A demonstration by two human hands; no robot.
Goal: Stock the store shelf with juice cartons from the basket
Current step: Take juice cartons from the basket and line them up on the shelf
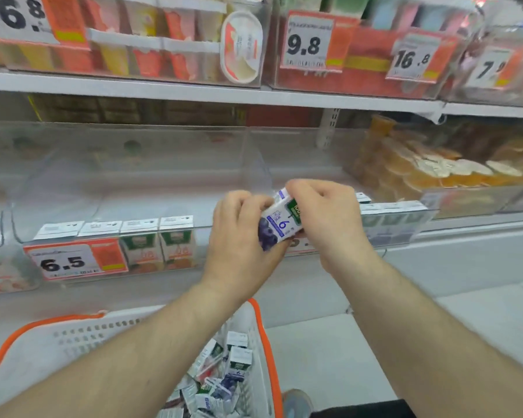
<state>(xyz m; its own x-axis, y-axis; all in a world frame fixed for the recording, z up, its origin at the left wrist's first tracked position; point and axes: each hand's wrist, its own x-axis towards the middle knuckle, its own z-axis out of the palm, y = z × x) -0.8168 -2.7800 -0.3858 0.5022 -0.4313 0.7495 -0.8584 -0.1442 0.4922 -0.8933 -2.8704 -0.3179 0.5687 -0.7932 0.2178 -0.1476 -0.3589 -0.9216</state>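
Note:
A small white juice carton [277, 221] with a blueberry picture is held tilted in front of the shelf. My left hand [242, 233] grips its lower end and my right hand [323, 215] grips its top. Below, a white basket with an orange rim [263, 336] holds several more cartons [221, 381]. Behind a clear front panel [118, 188], the shelf has a row of orange-flavoured cartons [157, 239] at the left. A row of cartons [393, 218] stands to the right of my hands.
A 6.5 price tag [73, 262] hangs on the shelf front. Orange jelly cups [429, 164] fill the bin at the right. The upper shelf [194, 92] carries packaged goods and price tags. My shoe [296, 402] stands on the pale floor beside the basket.

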